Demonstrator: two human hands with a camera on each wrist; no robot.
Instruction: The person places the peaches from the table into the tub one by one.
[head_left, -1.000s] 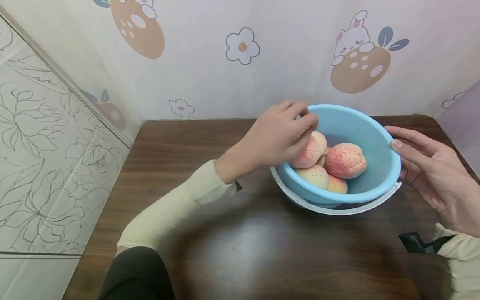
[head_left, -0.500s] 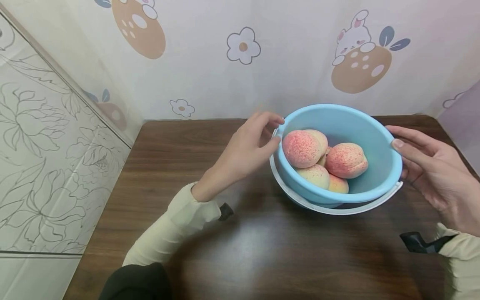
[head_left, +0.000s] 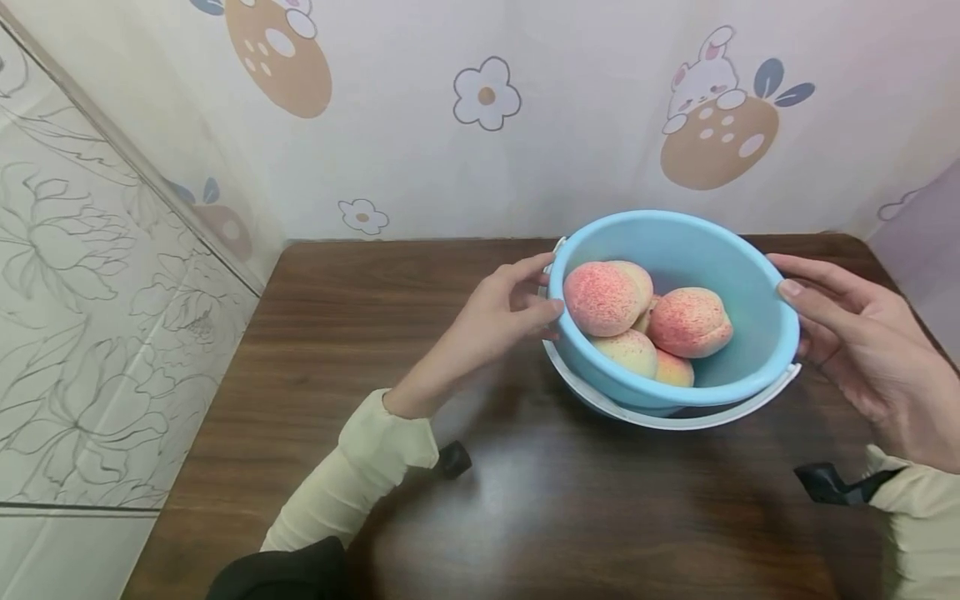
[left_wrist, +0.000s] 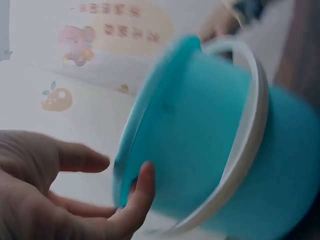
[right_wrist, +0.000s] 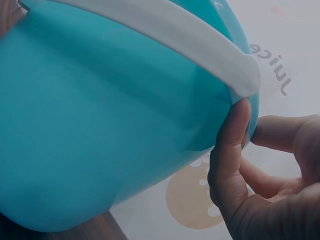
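A light blue bucket (head_left: 678, 398) stands on the table at right in the head view, its white handle (head_left: 660, 422) lowered toward the near side. Several pink and cream peaches (head_left: 603, 298) lie inside it, gathered on the left. My left hand (head_left: 502, 308) is at the left rim, thumb tip right at the edge and fingers around the outer side, as the left wrist view shows too. On the opposite side my right hand (head_left: 870, 333) pinches the rim, thumb on top and fingers beneath. In the right wrist view, a fingertip sits just below the handle's end.
The dark brown wooden table (head_left: 315, 350) extends left and toward me from the bucket. Behind it rises a wall (head_left: 405, 125) with bunny, fruit and flower prints. White floral panels (head_left: 82, 275) border the left side.
My left hand has drawn back from over the peaches and come to the bucket's left rim. My right hand has stayed at the right rim, and the bucket has hardly moved.
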